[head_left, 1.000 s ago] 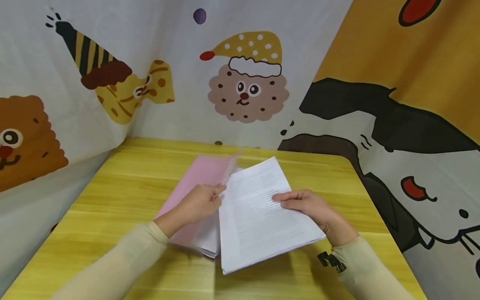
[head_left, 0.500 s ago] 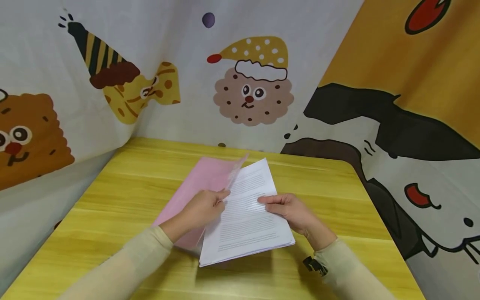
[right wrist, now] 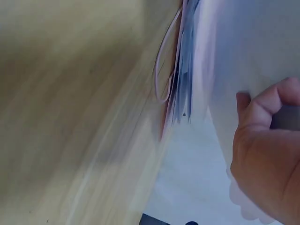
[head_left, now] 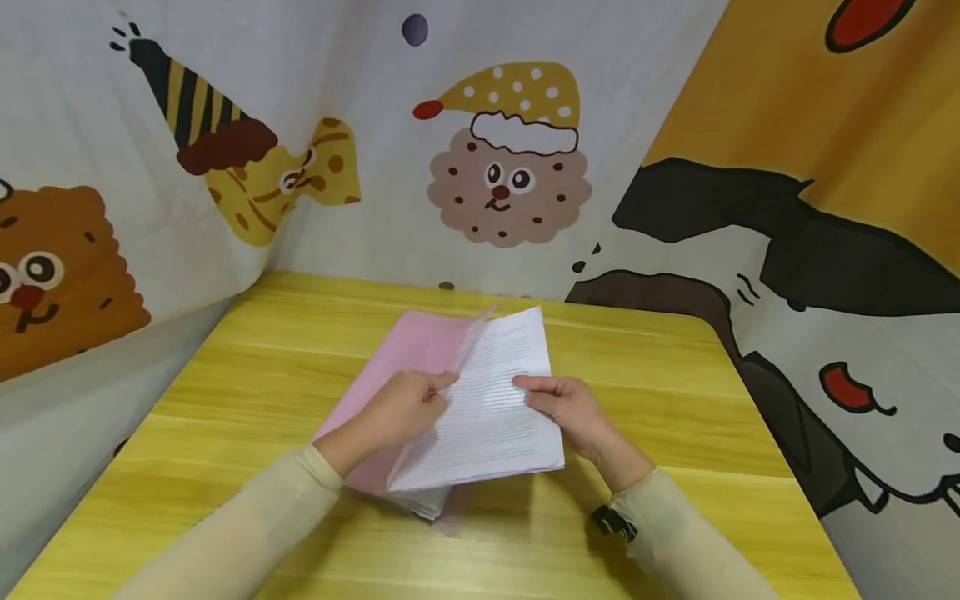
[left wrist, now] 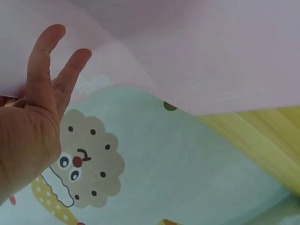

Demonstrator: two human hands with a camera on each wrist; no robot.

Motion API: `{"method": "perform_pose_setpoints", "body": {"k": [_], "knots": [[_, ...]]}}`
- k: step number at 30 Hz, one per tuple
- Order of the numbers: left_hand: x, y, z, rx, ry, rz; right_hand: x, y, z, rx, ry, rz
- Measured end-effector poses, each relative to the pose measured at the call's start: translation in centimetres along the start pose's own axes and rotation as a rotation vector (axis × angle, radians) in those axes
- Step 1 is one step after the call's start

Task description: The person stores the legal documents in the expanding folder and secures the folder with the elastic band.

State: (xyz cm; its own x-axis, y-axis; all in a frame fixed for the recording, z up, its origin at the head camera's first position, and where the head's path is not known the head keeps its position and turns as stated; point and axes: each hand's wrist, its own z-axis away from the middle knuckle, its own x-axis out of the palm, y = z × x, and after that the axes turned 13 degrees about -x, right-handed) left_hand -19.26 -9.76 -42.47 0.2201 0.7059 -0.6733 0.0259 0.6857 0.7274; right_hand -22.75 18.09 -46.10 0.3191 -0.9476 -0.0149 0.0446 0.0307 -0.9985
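Observation:
In the head view, a translucent pink folder (head_left: 408,343) lies at a slant on the table, with more white sheets (head_left: 431,502) showing at its lower edge. My left hand (head_left: 405,408) pinches the raised edge of its cover between thumb and index finger. A printed paper stack (head_left: 495,425) leans beside and partly under that cover, its right edge gripped by my right hand (head_left: 577,417). The left wrist view has the pink cover (left wrist: 211,56) spread above the left hand (left wrist: 37,98). In the right wrist view, the right hand (right wrist: 267,140) holds the pages near several upright sheet edges (right wrist: 187,70).
The yellow wood-grain table (head_left: 660,375) extends around the folder on every side. A curtain (head_left: 360,250) with cartoon prints hangs behind and to both sides. A dark wrist strap (head_left: 613,523) shows by the right sleeve. A thin pink loop (right wrist: 157,70) sticks out beside the sheets.
The right hand has brought the paper stack leftward toward the folder, and the stack's left part now lies under the cover's edge. The left hand keeps its pinch, nearly unmoved.

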Motion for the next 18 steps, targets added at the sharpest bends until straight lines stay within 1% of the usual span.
{"method": "perform_pose_setpoints", "body": {"k": [3,6,9,14,16,18], "knots": [[-0.2,0.2,0.0,-0.010,-0.004,-0.009,0.3,-0.2,0.2,0.006,0.040,0.026],[-0.4,0.3,0.1,-0.021,-0.009,-0.018,0.9,-0.4,0.5,-0.010,0.028,0.100],[-0.6,0.5,0.1,-0.024,-0.008,-0.033,1.2,-0.6,0.5,-0.050,0.036,0.135],[-1.0,0.8,0.2,0.002,-0.007,-0.047,1.7,-1.1,0.3,-0.053,0.098,0.110],[-1.0,0.9,0.1,0.014,0.001,-0.054,2.4,-1.2,0.4,-0.058,0.123,0.118],[-1.0,1.0,0.1,0.012,0.008,-0.055,3.5,-1.1,0.5,-0.069,0.129,0.124]]}}
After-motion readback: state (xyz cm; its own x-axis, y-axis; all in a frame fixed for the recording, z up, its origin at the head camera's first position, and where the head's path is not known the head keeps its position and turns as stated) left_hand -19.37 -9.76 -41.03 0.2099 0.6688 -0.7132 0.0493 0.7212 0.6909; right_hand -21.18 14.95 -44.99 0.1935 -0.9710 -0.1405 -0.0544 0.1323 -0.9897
